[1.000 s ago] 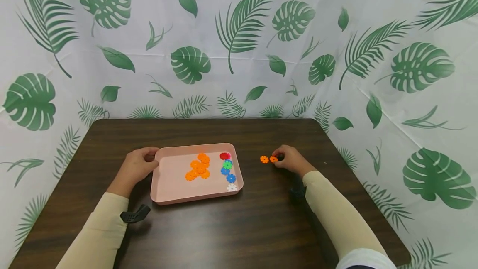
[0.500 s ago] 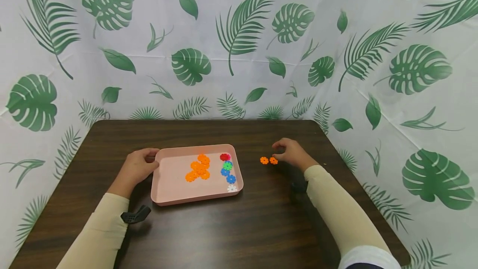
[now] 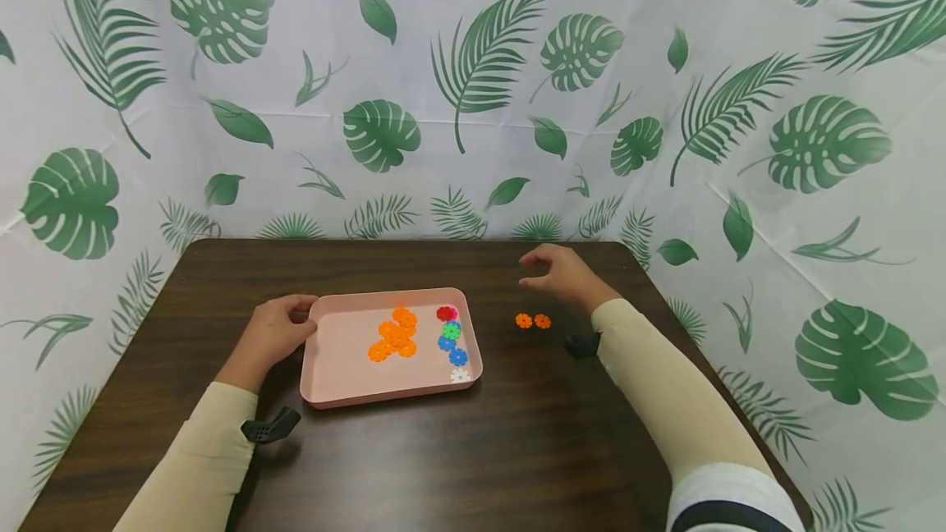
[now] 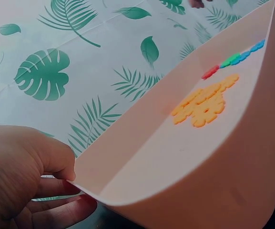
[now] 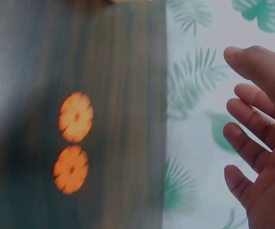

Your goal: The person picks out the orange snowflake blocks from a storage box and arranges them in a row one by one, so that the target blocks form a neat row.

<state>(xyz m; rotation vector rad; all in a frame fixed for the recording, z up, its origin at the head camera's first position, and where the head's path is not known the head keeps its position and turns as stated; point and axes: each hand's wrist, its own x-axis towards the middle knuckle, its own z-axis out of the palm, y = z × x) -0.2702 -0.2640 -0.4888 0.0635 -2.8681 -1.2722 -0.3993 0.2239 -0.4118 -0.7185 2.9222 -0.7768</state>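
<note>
A pink tray [image 3: 336,364] lies left of centre on the table in the head view. My left hand [image 3: 275,337] pinches its left rim; the left wrist view shows the thumb and fingers [image 4: 63,164] on either side of that edge. Inside the tray is a cluster of orange flower-shaped discs [image 3: 397,338]. Two orange flower discs [image 3: 524,321] lie side by side on the table, right of the tray. Beyond them, raised over the table, is my right hand [image 3: 565,273]. In the right wrist view its fingers [image 5: 251,117] are loosely bent and hold nothing.
Along the tray's right side runs a line of red, pink, green [image 3: 452,331], blue and white flower discs. The dark wooden table [image 3: 429,466] ends at the back against a white leaf-patterned cloth [image 3: 458,105]. A black wrist device [image 3: 271,426] sits by the left sleeve.
My right hand has let go of the right-hand orange disc, lifted off and moved towards the back of the table. Both loose discs stay put. My left hand keeps its hold on the tray.
</note>
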